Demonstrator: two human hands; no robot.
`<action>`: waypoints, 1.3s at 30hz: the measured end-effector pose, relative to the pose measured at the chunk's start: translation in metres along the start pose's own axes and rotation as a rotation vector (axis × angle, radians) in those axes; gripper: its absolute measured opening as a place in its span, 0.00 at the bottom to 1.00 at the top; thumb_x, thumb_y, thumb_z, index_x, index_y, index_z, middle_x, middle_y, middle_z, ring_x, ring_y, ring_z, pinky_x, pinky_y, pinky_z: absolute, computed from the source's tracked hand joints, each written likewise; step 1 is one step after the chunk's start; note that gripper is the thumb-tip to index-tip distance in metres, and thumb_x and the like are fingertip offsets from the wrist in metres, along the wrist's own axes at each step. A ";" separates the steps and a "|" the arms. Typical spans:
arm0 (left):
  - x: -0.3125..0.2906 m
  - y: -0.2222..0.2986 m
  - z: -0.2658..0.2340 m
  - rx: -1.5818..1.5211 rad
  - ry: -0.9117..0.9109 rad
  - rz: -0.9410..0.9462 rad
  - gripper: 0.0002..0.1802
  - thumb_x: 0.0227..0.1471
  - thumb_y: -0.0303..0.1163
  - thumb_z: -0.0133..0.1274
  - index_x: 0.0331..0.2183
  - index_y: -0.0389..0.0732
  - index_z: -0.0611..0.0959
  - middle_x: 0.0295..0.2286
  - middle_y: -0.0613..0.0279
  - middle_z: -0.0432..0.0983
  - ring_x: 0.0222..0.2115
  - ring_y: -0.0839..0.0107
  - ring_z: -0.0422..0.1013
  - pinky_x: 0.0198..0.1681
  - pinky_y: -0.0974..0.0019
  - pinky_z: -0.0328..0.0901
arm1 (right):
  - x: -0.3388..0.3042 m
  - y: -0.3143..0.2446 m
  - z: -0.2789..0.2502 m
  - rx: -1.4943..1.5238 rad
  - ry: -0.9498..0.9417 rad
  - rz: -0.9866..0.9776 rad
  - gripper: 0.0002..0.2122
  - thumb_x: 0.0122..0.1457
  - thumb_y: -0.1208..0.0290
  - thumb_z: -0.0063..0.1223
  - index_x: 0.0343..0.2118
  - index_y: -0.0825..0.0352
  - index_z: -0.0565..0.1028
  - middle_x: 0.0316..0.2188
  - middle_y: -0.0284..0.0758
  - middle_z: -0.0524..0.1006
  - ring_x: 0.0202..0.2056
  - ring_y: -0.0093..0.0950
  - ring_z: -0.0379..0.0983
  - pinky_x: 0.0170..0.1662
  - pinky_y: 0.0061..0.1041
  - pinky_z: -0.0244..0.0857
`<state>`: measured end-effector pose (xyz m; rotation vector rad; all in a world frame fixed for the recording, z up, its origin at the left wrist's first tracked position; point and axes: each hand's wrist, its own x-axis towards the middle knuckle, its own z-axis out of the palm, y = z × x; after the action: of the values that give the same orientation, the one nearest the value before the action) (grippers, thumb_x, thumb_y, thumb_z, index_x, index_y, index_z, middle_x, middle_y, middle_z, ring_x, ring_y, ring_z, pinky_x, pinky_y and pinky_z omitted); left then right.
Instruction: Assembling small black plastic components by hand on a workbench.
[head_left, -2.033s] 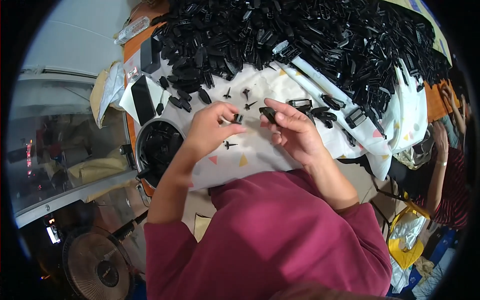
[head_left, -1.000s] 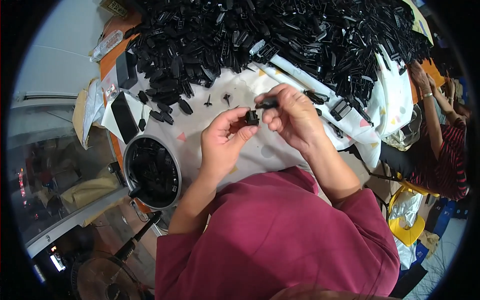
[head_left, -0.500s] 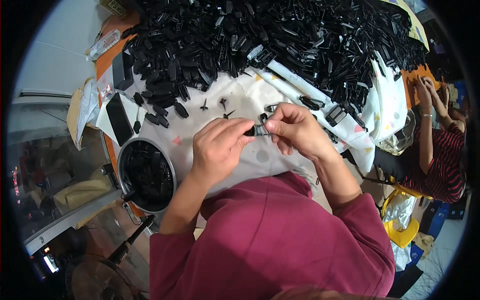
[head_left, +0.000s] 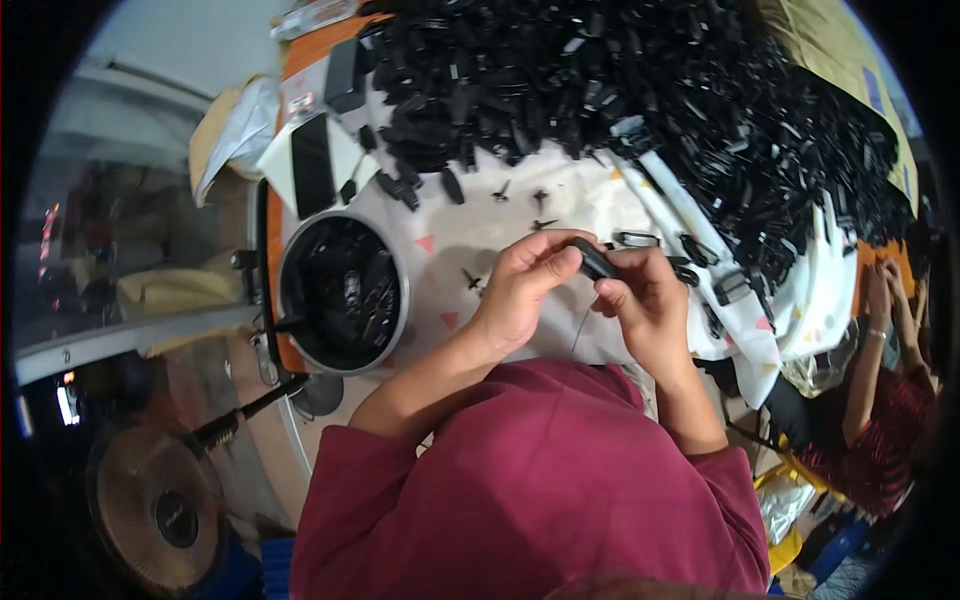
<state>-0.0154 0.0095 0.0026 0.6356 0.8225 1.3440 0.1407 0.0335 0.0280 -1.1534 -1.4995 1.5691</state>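
My left hand [head_left: 525, 285] and my right hand [head_left: 650, 300] meet above the cloth-covered table, both closed on one small oblong black plastic piece [head_left: 595, 260]. The left thumb and fingers pinch its upper left end, while the right fingers and thumb hold its lower right end. A thin wire-like strand [head_left: 581, 335] hangs below the piece; where it joins is hidden. Several small dark pronged parts [head_left: 541, 224] lie on the cloth beyond my hands, and another pronged part [head_left: 472, 280] is left of my left hand. Just past my right hand rests a black-framed clip [head_left: 636, 240].
A large heap of black plastic pieces [head_left: 600, 80] covers the table's far side. At the left stand a metal bowl [head_left: 404, 285] of black pieces and a dark phone [head_left: 312, 165]. A fan [head_left: 160, 510] is at lower left; another person's hands [head_left: 885, 285] are at right.
The view has swung, shifting the table rightward and showing more of the fan. My hands held a slim part with metal-looking rods; now the oblong black piece shows between them, tilted.
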 end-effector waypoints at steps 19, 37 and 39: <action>0.075 0.070 -0.120 1.550 -0.091 -0.168 0.33 0.39 0.44 0.58 0.44 0.32 0.70 0.34 0.43 0.73 0.35 0.57 0.71 0.40 0.61 0.64 | -0.002 0.024 -0.026 -0.135 -0.033 0.001 0.07 0.54 0.75 0.51 0.35 0.71 0.70 0.28 0.30 0.73 0.27 0.17 0.68 0.29 0.16 0.63; 0.188 0.080 -0.068 1.877 0.099 -0.127 0.37 0.37 0.53 0.58 0.50 0.52 0.69 0.45 0.44 0.60 0.44 0.51 0.64 0.47 0.60 0.60 | 0.242 -0.020 -0.060 -1.284 0.479 -0.248 0.24 0.47 0.44 0.47 0.48 0.46 0.68 0.49 0.38 0.64 0.48 0.41 0.58 0.45 0.40 0.57; 0.183 0.075 -0.069 1.891 0.048 0.015 0.36 0.37 0.52 0.58 0.48 0.49 0.71 0.43 0.45 0.64 0.44 0.51 0.64 0.46 0.60 0.61 | 0.256 0.001 -0.054 -1.349 0.564 -0.379 0.23 0.48 0.43 0.46 0.47 0.45 0.70 0.48 0.37 0.65 0.48 0.41 0.58 0.45 0.41 0.56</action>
<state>-0.1102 0.1961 -0.0037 1.9842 2.0318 0.1809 0.0923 0.2880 -0.0075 -1.6066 -2.1438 -0.2344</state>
